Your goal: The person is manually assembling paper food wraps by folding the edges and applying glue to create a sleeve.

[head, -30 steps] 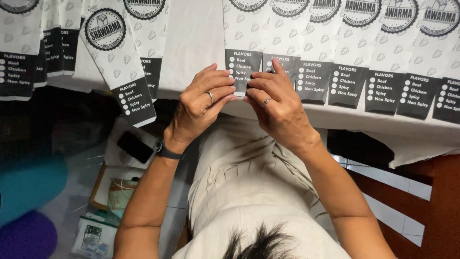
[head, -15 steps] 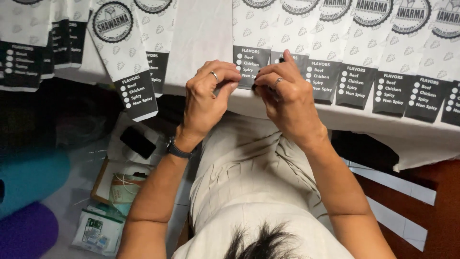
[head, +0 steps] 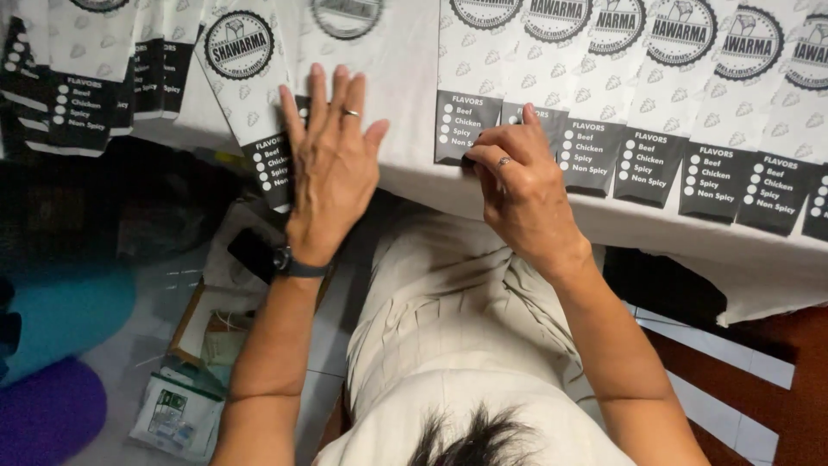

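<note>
Table (head: pixel 414 78) under white cloth — paper bags in a row along its near edge. My left hand (head: pixel 332 164), open, fingers spread, lies flat on a loose bag (head: pixel 250 95). My right hand (head: pixel 522 185) pinches the dark bottom edge of another bag (head: pixel 466 103).

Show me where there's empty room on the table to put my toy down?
One bare patch of white table cover lies between the left hand and the row of paper bags the right hand touches. A thin strip runs along the edge below that row. The left pile of bags is crowded.
</note>
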